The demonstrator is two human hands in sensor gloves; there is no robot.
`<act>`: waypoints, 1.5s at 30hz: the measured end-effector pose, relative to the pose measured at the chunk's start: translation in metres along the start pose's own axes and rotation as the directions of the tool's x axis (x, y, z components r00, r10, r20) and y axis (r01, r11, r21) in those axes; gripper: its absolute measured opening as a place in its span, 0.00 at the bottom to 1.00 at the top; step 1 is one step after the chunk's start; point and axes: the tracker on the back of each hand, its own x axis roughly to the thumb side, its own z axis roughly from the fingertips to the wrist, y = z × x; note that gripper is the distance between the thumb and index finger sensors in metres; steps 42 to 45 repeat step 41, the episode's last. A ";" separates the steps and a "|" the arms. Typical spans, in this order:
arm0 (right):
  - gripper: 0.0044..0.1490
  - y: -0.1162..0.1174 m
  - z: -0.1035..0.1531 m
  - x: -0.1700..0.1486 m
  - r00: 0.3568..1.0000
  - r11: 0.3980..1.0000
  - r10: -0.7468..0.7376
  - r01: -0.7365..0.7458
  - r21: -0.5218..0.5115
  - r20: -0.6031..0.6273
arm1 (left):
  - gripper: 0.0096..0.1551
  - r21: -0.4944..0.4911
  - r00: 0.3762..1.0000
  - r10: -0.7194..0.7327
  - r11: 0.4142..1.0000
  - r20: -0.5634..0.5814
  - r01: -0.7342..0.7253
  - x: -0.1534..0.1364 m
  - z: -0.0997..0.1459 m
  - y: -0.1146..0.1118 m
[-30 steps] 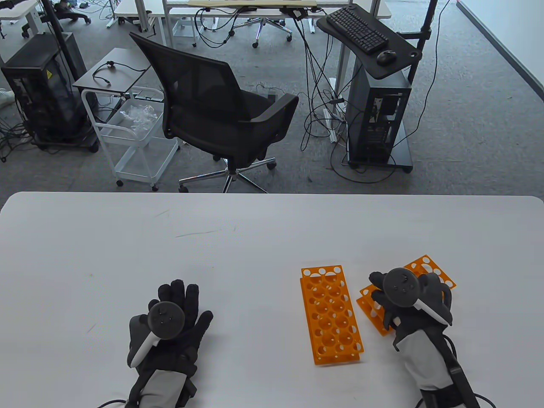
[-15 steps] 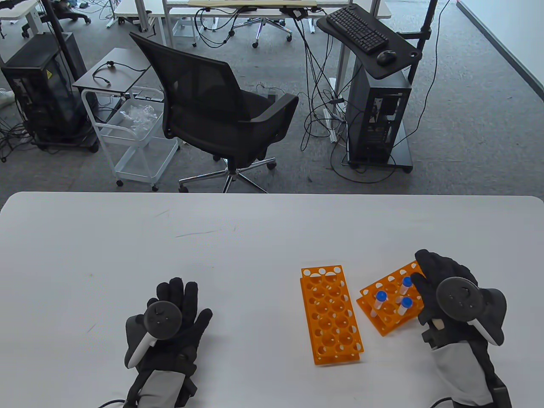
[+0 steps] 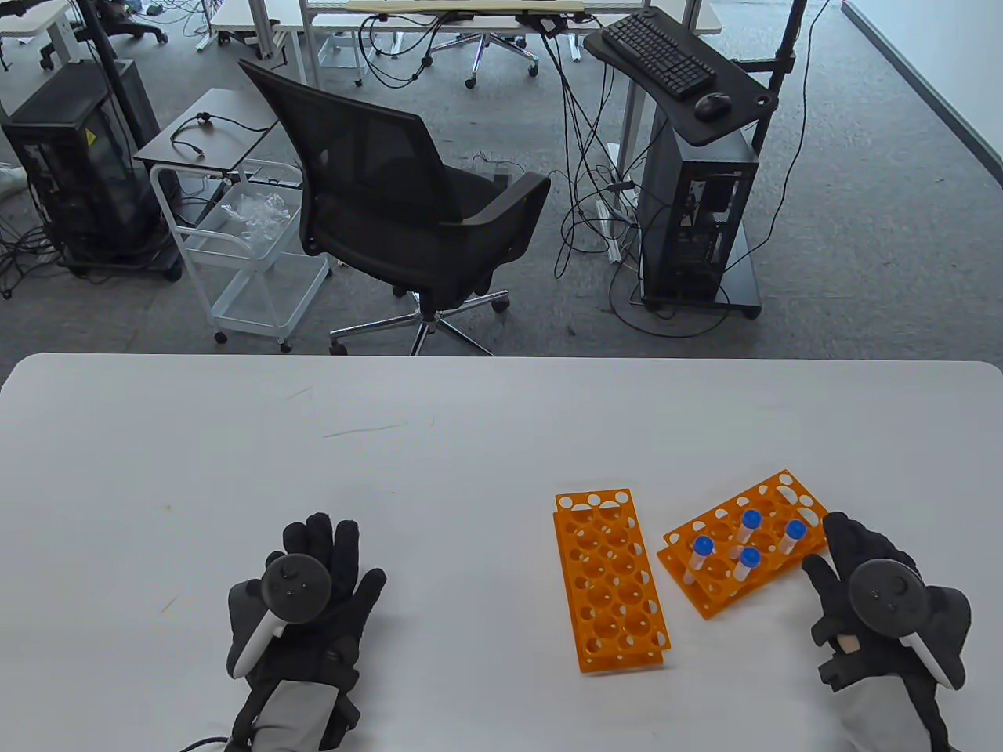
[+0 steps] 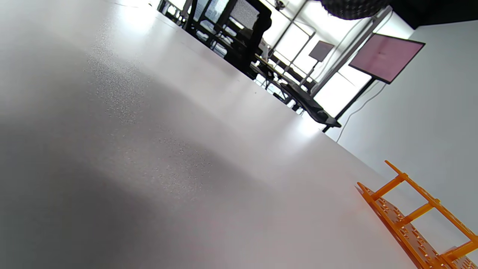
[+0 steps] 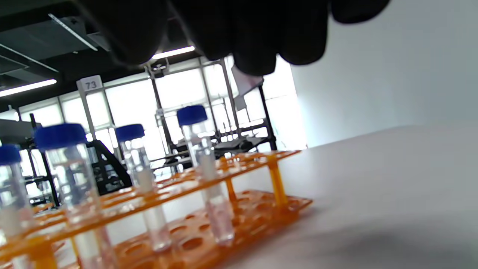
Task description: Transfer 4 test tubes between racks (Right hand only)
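Four blue-capped test tubes (image 3: pixel 750 534) are sitting upright in the angled orange rack (image 3: pixel 776 492) at the lower right of the table view, while the longer orange rack (image 3: pixel 611 583) just to its left has nothing in it. So I'd say it's either all done or not started; can't tell which.

The right hand (image 3: pixel 878 603) is flat-ish on the table (image 3: pixel 439 470) just beside the tube rack, fingers spread, holding nothing. The left hand (image 3: pixel 302 587) lies flat and open at the lower left, also holding nothing.

If tubes still need moving: pinch one just under the cap, lift straight up so the light rack doesn't drag, then drop it vertically into a hole. Start with the tube nearest the hand.
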 end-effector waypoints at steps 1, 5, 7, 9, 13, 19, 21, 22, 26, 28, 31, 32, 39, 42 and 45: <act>0.40 0.003 0.000 -0.001 1.000 1.000 0.008 -0.008 0.008 -0.002 | 0.42 0.000 1.000 -0.003 1.000 0.000 0.003 0.000 0.000 0.000; 0.40 0.011 0.002 -0.003 0.999 0.998 0.054 -0.053 0.030 -0.003 | 0.42 -0.001 1.000 -0.007 1.000 -0.002 0.007 0.000 0.000 0.000; 0.40 0.015 0.004 -0.004 0.998 0.997 0.058 -0.057 0.045 -0.016 | 0.42 -0.001 1.000 -0.007 1.000 -0.002 0.007 0.000 0.000 0.000; 0.40 0.017 0.005 -0.005 0.999 0.998 0.048 -0.047 0.046 -0.025 | 0.42 0.000 1.000 -0.009 1.000 0.002 0.009 0.000 0.001 0.000; 0.40 0.020 0.008 -0.006 0.998 0.997 0.067 -0.066 0.051 -0.018 | 0.42 0.004 1.000 -0.012 1.000 0.007 0.012 0.001 0.001 0.000; 0.40 0.025 0.008 -0.005 0.997 0.995 0.081 -0.080 0.061 -0.004 | 0.42 -0.004 1.000 -0.020 1.000 0.002 0.020 0.001 0.000 -0.002; 0.40 0.025 0.008 -0.004 0.997 0.995 0.080 -0.080 0.065 0.000 | 0.42 -0.004 1.000 -0.022 1.000 -0.001 0.022 0.001 0.001 -0.002; 0.40 0.025 0.008 -0.004 0.997 0.995 0.080 -0.080 0.066 0.002 | 0.42 -0.004 1.000 -0.023 1.000 -0.003 0.023 0.001 0.001 -0.002; 0.40 0.025 0.009 -0.003 0.997 0.995 0.080 -0.081 0.059 0.010 | 0.42 -0.003 1.000 -0.024 1.000 -0.009 0.024 0.000 0.001 -0.002; 0.40 0.025 0.009 -0.002 0.997 0.995 0.079 -0.080 0.057 0.013 | 0.42 -0.001 1.000 -0.025 1.000 -0.009 0.025 0.000 0.001 -0.002; 0.39 0.027 0.010 -0.003 0.997 0.995 0.075 -0.075 0.060 0.008 | 0.42 0.001 1.000 -0.027 1.000 -0.007 0.027 0.000 0.001 -0.002; 0.39 0.027 0.010 -0.003 0.997 0.995 0.075 -0.076 0.060 0.007 | 0.42 0.000 1.000 -0.028 1.000 -0.006 0.028 0.000 0.001 -0.002; 0.39 0.027 0.010 -0.003 0.997 0.996 0.077 -0.078 0.053 0.010 | 0.42 0.001 1.000 -0.029 1.000 -0.003 0.029 0.000 0.001 -0.002; 0.39 0.027 0.011 -0.003 0.997 0.996 0.077 -0.077 0.053 0.010 | 0.42 0.001 1.000 -0.031 1.000 -0.002 0.031 0.000 0.001 -0.003; 0.39 0.027 0.011 -0.003 0.997 0.996 0.077 -0.077 0.053 0.010 | 0.42 0.001 1.000 -0.031 1.000 -0.002 0.031 0.000 0.001 -0.003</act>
